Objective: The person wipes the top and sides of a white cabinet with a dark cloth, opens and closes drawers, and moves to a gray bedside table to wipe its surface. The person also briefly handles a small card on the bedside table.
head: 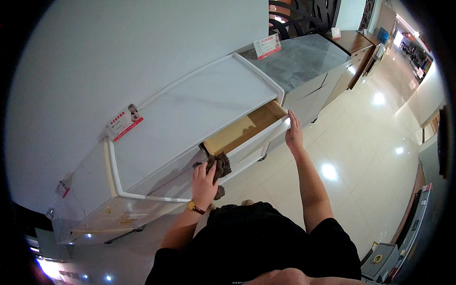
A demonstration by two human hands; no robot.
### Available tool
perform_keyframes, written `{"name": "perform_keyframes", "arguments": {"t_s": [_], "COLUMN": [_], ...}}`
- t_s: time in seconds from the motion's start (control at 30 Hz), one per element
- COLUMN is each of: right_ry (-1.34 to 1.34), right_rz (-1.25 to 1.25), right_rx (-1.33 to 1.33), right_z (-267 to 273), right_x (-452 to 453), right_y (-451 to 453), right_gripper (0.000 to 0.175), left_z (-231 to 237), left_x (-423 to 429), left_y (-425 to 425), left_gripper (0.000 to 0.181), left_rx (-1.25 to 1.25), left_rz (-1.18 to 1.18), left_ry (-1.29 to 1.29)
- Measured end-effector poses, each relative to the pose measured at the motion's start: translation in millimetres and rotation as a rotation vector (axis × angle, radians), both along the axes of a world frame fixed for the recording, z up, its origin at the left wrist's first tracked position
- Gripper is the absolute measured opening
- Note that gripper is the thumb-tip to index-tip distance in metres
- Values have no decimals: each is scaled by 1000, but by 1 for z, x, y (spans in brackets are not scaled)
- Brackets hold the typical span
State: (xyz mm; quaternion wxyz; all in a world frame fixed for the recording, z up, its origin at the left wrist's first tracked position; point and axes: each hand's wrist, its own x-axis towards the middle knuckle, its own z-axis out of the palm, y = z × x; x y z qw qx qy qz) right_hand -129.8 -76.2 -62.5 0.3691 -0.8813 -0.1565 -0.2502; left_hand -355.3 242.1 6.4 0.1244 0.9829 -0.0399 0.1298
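A white cabinet (199, 103) with a raised rim stands against the wall, and one of its drawers (245, 130) is pulled partly out, showing a bare wooden inside. My left hand (206, 183), with a watch on the wrist, holds a crumpled dark brown cloth (221, 167) at the drawer's near left corner. Part of the cloth hangs below the fingers. My right hand (294, 131) rests with its fingers against the right end of the drawer front; nothing is seen held in it.
Printed cards stand on the white top (124, 121) and on the neighbouring grey stone-topped cabinet (299, 60). Further cabinets (352, 41) line the wall at the upper right. Glossy floor tiles (342, 149) lie to the right. A grey drawer unit (380, 262) is at the lower right.
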Motion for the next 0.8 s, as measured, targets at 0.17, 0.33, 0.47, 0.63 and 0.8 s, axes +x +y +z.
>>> {"name": "perform_keyframes", "arguments": {"t_s": [0.17, 0.33, 0.47, 0.63, 0.8], "right_ry": [-66, 204, 716, 648, 618], "right_rz": [-36, 168, 507, 343, 182], "right_rx": [62, 310, 1250, 1313, 1191], "right_z": [-7, -30, 2, 27, 20], "right_x": [-20, -121, -178, -182, -162], "right_y": [16, 61, 76, 69, 44], "right_gripper": [70, 57, 59, 60, 51], "left_z": [2, 7, -7, -42, -12], "left_x": [11, 37, 64, 76, 76], "left_y": [-26, -71, -94, -110, -81], "left_gripper": [62, 60, 47, 42, 42], "left_rx": [73, -131, -736, -609, -486], "left_rz": [-54, -321, -327, -507, -516], "left_ry": [-17, 21, 90, 153, 68]}}
